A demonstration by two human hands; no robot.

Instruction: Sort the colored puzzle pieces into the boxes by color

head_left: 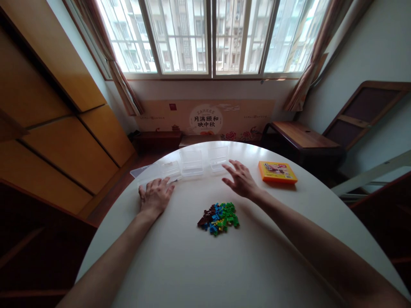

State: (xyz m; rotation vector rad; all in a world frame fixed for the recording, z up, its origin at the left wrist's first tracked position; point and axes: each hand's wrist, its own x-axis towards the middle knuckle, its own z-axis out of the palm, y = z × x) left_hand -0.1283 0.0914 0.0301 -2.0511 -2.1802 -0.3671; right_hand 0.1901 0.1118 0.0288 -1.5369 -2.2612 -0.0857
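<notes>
A small heap of toy building bricks [220, 218] in brown, blue, green and yellow lies on the white round table [192, 269]. Clear plastic boxes stand in a row behind it: a left one [171, 170], a middle one [192, 164] and a right one [218, 159]. My left hand [155, 195] rests with fingers loosely spread at the front of the left box; whether its fingertips touch the box, I cannot tell. Fingers apart and holding nothing, my right hand [240, 178] hovers just right of the right box.
An orange and yellow box [278, 172] lies at the table's right side. Part of a clear plastic piece [141, 172] juts over the left rim. Beyond the table are a wooden stool-like table [302, 133], a printed carton panel [205, 119] and windows.
</notes>
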